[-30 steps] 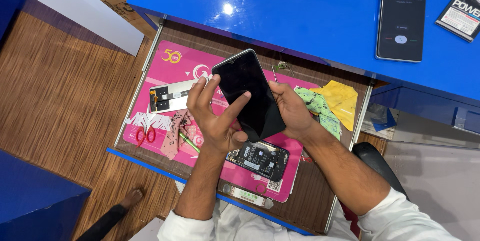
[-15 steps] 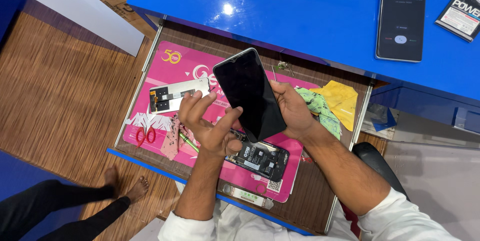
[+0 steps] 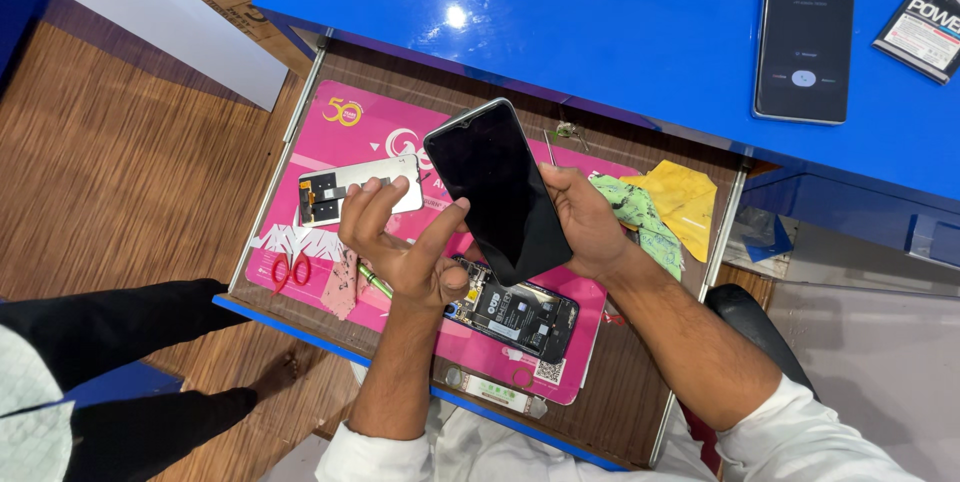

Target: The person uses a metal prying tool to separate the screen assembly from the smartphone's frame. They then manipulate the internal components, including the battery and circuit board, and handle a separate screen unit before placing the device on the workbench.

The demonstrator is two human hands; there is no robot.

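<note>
Over the pink mat [image 3: 360, 132], opened phone [image 3: 520, 317] half hidden behind black screen panel [image 3: 497, 189].

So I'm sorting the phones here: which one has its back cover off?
The phone lying on the pink mat, below both hands, with battery and boards exposed.

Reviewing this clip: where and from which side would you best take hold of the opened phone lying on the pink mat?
Probably by its two long edges, coming from above: the opened phone lies flat, insides up, on the pink mat, so fingers should stay off the exposed parts. Its upper end sits under the left hand.
</note>
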